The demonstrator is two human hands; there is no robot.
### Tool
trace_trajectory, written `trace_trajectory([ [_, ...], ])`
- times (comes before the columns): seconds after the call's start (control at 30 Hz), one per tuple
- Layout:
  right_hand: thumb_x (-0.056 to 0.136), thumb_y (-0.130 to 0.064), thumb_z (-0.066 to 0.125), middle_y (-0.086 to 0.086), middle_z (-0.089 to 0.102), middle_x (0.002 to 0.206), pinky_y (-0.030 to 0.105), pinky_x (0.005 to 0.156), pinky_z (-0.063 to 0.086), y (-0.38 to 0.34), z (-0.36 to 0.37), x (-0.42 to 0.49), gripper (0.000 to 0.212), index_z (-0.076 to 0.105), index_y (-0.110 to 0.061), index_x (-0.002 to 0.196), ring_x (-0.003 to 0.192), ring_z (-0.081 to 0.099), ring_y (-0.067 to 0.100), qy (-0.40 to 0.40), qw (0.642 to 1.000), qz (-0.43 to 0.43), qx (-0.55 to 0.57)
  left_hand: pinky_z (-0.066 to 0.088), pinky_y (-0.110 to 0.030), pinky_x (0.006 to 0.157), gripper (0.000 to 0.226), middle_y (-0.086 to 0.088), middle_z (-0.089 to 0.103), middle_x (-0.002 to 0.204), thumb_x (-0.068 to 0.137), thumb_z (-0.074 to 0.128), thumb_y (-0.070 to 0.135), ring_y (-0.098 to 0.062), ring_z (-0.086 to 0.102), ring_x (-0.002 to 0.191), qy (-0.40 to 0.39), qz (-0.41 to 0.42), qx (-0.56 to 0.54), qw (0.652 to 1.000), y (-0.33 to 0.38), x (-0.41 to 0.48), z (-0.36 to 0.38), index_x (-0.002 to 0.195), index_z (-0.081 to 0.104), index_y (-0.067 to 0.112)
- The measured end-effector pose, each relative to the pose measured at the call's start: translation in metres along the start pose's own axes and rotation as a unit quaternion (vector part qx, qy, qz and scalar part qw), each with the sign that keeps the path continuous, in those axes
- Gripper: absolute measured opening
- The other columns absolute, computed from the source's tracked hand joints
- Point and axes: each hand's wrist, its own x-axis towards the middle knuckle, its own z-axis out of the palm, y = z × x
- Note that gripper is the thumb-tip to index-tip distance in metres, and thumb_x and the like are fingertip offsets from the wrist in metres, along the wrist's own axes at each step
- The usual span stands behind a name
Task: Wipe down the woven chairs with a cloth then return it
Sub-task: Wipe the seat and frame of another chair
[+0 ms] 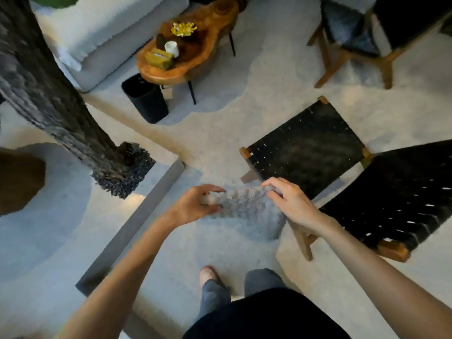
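A pale grey cloth (247, 211) hangs spread between my two hands, in the air above the floor. My left hand (195, 204) pinches its left edge with curled fingers and thumb. My right hand (291, 199) grips its upper right corner. Just beyond my right hand stands a black woven chair with a wooden frame: its seat (305, 145) lies ahead and its woven back (396, 199) slants to the right. A second black chair (403, 28) with a dark cushion stands at the far right. The cloth touches neither chair.
A wooden coffee table (195, 57) with a white cup, a box and yellow flowers stands ahead, a black bin (146, 99) beside it and a light sofa (105, 33) behind. A dark rough column (49, 99) rises at left. My feet stand on pale floor.
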Motion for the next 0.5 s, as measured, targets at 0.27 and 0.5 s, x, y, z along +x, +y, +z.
trace_trajectory([
  [0.27,0.099,-0.033,0.046,-0.012,0.059,0.093,0.034,0.074,0.052,0.007,-0.012,0.01,0.004,0.048,-0.036,0.101,0.09,0.058,0.006,0.088,0.985,0.149,-0.013,0.04,-0.015,0.063,0.024,0.012,0.048,0.077,0.081,0.071,0.04,-0.014,0.051,0.076,-0.179,0.136,0.151,0.963,0.022,0.114,-0.026,0.078,0.049,0.03],
  [0.5,0.097,-0.03,0.052,0.001,0.061,0.07,0.04,0.064,0.047,0.056,-0.046,0.018,0.014,0.056,-0.018,0.103,0.068,0.059,0.021,0.193,0.945,0.263,-0.025,0.035,-0.024,0.065,0.025,0.009,0.047,0.071,0.089,0.061,0.039,-0.006,0.046,0.067,-0.273,0.139,0.129,0.943,0.082,0.214,0.003,0.078,0.05,0.019],
])
